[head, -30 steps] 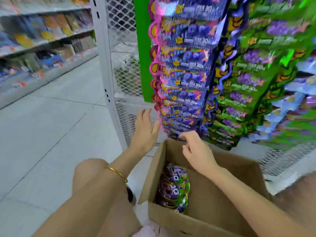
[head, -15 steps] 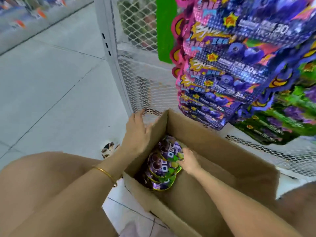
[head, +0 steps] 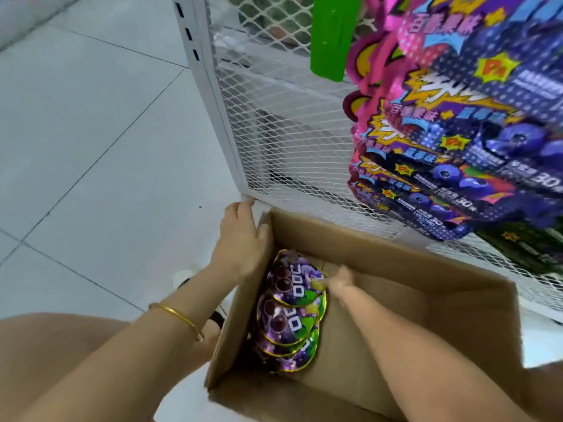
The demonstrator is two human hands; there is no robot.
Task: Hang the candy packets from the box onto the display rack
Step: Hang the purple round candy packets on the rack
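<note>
Candy packets (head: 289, 312): purple, heart-shaped, gold-edged. They are stacked in an overlapping pile and leaned against the left wall inside the cardboard box (head: 396, 263).

The uppermost packet is met at its right edge by the right hand (head: 339, 283), which is reached down into the box. The fingers (head: 323, 284) of this hand are blurred, so it cannot be told whether the packet is pinched or only touched.

The left hand (head: 240, 242) is laid on the top edge of the box's left wall. Its fingers (head: 239, 213) are held straight and loosely together, with the thumb on the inner side. Nothing is gripped. A gold bangle (head: 176, 316) is worn on the left wrist.

The box is set on the tiled floor (head: 91, 132), just beside the foot of the white mesh display rack (head: 274, 123). Blue-and-pink hung packets (head: 457, 166) are seen on the rack above the box's far corner. Green hung packets (head: 533, 251) are partly seen to their lower right.
</note>
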